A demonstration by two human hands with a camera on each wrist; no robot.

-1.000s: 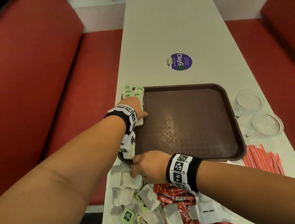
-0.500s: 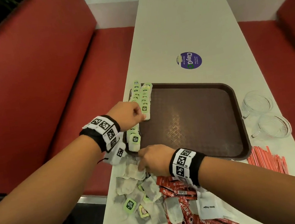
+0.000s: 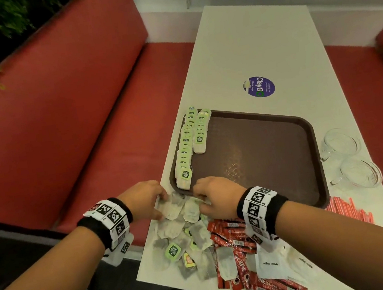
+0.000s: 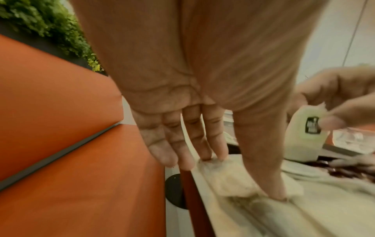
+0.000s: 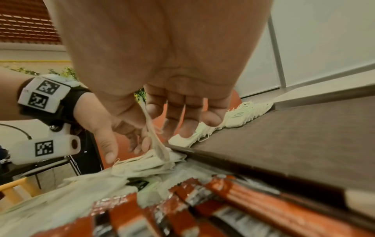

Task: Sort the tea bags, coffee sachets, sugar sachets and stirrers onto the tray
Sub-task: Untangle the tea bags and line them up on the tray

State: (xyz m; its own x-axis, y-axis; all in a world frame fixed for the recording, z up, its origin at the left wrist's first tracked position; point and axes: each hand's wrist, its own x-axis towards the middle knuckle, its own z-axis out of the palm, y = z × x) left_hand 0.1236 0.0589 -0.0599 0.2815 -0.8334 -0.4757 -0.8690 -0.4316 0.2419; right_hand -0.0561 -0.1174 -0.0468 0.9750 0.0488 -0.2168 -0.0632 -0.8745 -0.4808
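Observation:
A brown tray [image 3: 273,158] lies on the white table, with two rows of green-tagged tea bags [image 3: 187,150] along its left edge. Loose tea bags [image 3: 175,233] are heaped on the table near the tray's near-left corner. My left hand [image 3: 163,205] rests its thumb and straight fingers [image 4: 211,154] on a tea bag [image 4: 229,181] lying flat on the table. My right hand [image 3: 199,200] pinches another tea bag [image 5: 157,144] between thumb and forefinger, lifted off the heap. Red coffee sachets [image 3: 230,235], a white sugar sachet [image 3: 271,266] and red-striped stirrers [image 3: 350,211] lie on the table.
Two glass cups [image 3: 350,159] stand to the right of the tray. A purple sticker [image 3: 259,87] is on the table beyond the tray. Red bench seats [image 3: 73,136] flank the table. The table's left edge runs close to the tea bag heap.
My left hand has drawn back from the tea bag rows on the tray to the loose heap. My right hand has lifted a tea bag from the heap.

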